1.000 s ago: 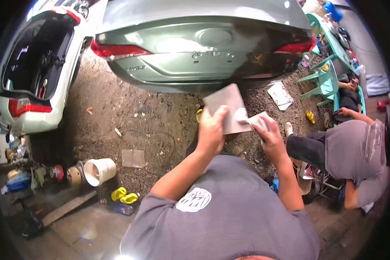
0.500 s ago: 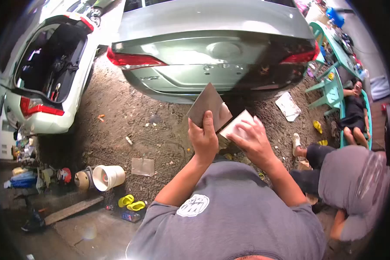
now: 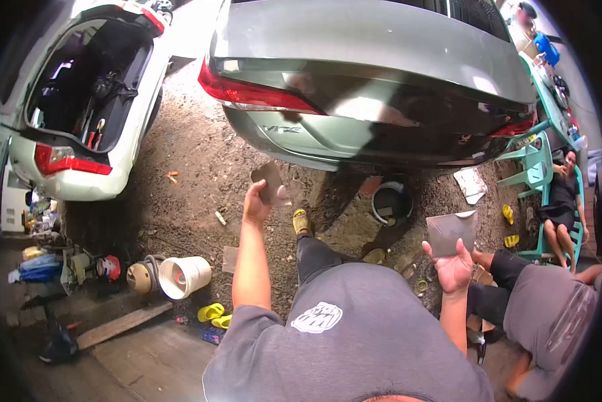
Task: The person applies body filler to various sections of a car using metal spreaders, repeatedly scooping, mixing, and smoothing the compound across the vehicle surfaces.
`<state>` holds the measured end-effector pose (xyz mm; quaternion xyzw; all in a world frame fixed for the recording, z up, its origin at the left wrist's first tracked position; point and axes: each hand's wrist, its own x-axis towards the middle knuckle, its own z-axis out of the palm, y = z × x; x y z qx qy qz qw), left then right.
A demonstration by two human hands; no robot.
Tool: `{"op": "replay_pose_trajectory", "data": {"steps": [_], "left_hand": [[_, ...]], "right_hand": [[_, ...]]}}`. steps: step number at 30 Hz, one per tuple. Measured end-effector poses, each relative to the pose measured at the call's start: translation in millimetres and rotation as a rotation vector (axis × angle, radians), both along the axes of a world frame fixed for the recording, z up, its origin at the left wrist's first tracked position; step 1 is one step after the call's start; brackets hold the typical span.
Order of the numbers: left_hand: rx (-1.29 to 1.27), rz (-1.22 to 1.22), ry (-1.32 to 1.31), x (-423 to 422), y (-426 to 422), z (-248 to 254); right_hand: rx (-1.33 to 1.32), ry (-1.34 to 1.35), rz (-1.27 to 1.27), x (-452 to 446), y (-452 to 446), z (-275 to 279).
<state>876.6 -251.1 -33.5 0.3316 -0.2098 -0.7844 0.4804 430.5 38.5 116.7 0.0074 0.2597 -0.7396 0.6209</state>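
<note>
Gripping a thin grey plate [image 3: 267,182], the left hand [image 3: 255,206] is closed on its lower left side; plate held up over bare ground [image 3: 200,167], apart from the other.

Item, pale lump [image 3: 281,195]: at the plate's lower right edge. Looks soft and sticky, likely to smear or slide if tipped; better left untouched by fingers.

Item, plate itself: seemingly light, fairly stiff, perhaps springy. Best taken by the lower left side, away from the lump. Metal or plastic, cannot tell from where I stand.

Item, dark bucket [image 3: 376,216]: on the ground between the hands, touching neither. Contents too shadowed to name.

Item, second grey plate [image 3: 452,234]: in the right hand [image 3: 455,271], which grasps it at the lower edge, palm turned up. Broad face showing, a pale streak along the upper edge near the right corner. Likely light and thin; slippery wherever smeared. Sound hold: lower edge, fingers beneath.

Item, co-worker [image 3: 539,301]: bent just beyond the right forearm, partly lost at the dark rim of view.

Obscured: both plates' far faces, the fingers behind them, the lump's thickness. Whether the streak is paste or glare, undetermined.
</note>
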Motion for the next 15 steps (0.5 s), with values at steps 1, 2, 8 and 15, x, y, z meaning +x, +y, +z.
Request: {"op": "replay_pose_trajectory", "data": {"steps": [1,2,8,15], "left_hand": [[0.028,-0.030,0.020,22.0,-25.7,-25.1],[0.058,-0.063,0.039,42.8,-50.9,-48.6],[0.260,-0.231,-0.117,79.3,-155.0,-111.4],[0.280,-0.425,-0.256,73.0,-211.7,-117.1]], "right_hand": [[0.010,-0.003,-0.004,19.4,-14.6,3.5],[0.022,-0.007,-0.011,39.3,-29.3,6.3],[-0.071,0.045,0.038,141.6,-104.6,30.4],[-0.091,-0.105,-0.078,202.8,-139.7,55.2]]}}
